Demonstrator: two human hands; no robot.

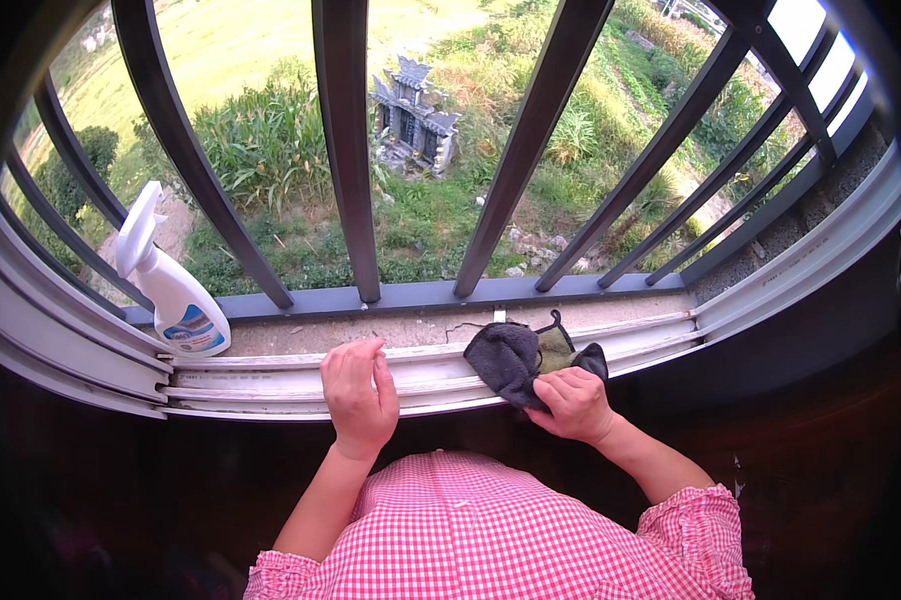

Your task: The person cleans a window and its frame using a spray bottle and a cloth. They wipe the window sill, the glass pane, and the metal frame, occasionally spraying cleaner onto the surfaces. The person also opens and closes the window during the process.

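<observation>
My right hand (574, 405) grips a dark grey cleaning cloth (499, 356) at its near edge. The cloth lies bunched over the white sliding-window track (428, 382), with an olive-green patch and a hanging loop showing. Farther left, my left hand (360, 397) rests on the track, loosely curved, with the thumb a little apart from the fingers. Nothing shows in it, though the palm is partly hidden. A white spray bottle (184, 307) with a blue label stands tilted in the picture on the outer sill, at the left end of the track.
Dark metal window bars (345, 150) rise beyond the rough concrete sill (360, 330). White window frames (803, 262) border the opening at both sides. Outside, a grey stone structure (413, 120) stands among green plants. The near edge drops into dark shadow.
</observation>
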